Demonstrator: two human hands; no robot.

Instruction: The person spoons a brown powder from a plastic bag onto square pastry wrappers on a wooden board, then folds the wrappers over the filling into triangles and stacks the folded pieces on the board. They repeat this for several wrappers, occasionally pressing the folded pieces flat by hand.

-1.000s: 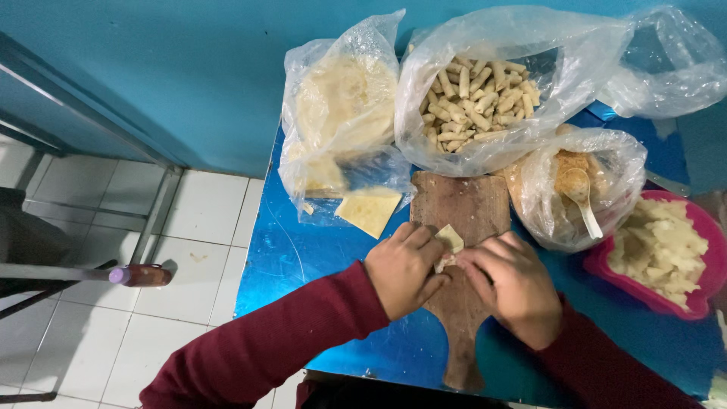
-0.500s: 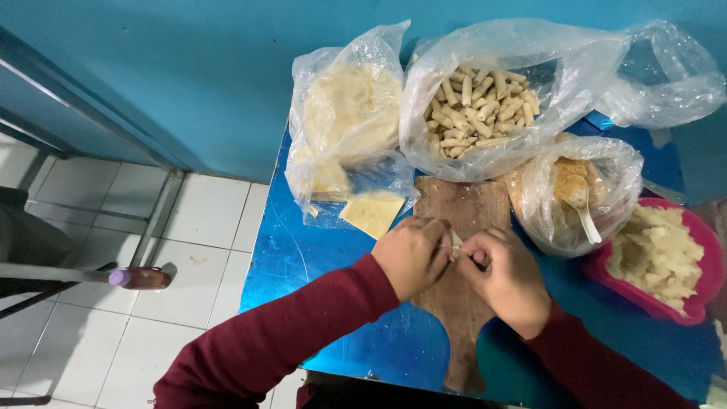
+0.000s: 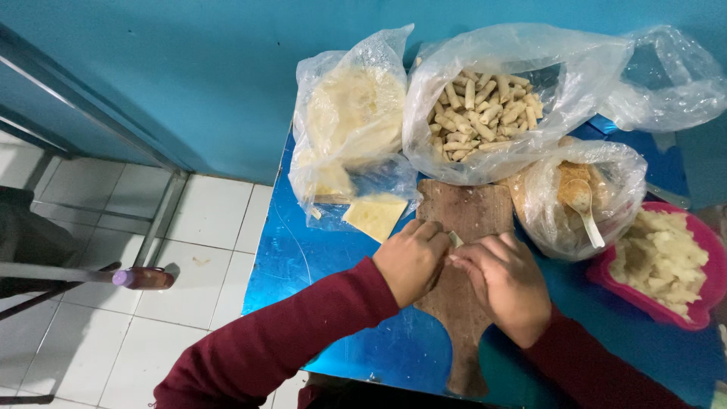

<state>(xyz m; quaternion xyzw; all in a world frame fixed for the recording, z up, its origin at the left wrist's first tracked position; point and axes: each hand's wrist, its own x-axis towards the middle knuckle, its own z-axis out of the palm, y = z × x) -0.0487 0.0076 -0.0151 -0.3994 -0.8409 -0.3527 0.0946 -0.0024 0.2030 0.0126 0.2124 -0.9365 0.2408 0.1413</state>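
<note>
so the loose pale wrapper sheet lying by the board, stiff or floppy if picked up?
Probably floppy: the wrapper sheet looks thin and lies flat on the blue table. Likely light and easy to tear, like the piece both hands fold on the wooden board. It may cling rather than slide, though that is hard to tell.

Four clear plastic bags (image 3: 522,83) crowd the blue table, beside one pink plastic bowl (image 3: 685,307) of pale chopped filling. One brown wooden cutting board (image 3: 462,303), one white plastic spoon (image 3: 583,204), one loose pale square wrapper (image 3: 375,216), and two hands (image 3: 413,257) working!
</note>
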